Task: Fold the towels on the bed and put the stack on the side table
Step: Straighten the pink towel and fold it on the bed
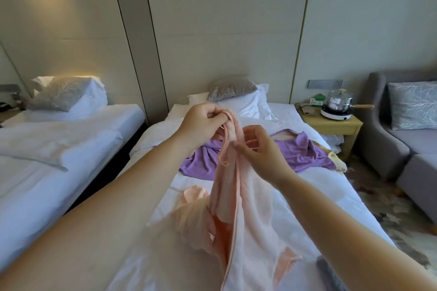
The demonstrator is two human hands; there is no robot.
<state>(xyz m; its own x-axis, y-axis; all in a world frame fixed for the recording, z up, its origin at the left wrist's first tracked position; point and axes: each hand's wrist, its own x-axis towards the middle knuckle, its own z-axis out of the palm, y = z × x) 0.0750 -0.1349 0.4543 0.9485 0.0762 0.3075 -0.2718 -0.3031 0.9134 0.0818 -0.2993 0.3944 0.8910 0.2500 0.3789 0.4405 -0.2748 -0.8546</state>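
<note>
Pinching a top corner of the pink towel (229, 196) with left hand (203, 118), fingers curled round it. Pinching the edge just below with right hand (257, 149), thumb against fingertips. Letting the rest hang down onto the bed (307, 196), not yet folded. Probably needing to spread both hands apart next to open it flat. Noting purple towel (305, 151) crumpled beyond and side table (335, 125) crowded by a pot (340, 99). Failing to identify grey thing (328, 271), cut off at bottom edge.

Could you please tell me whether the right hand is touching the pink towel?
Touching: the head view shows the right hand pinching the pink towel.
</note>
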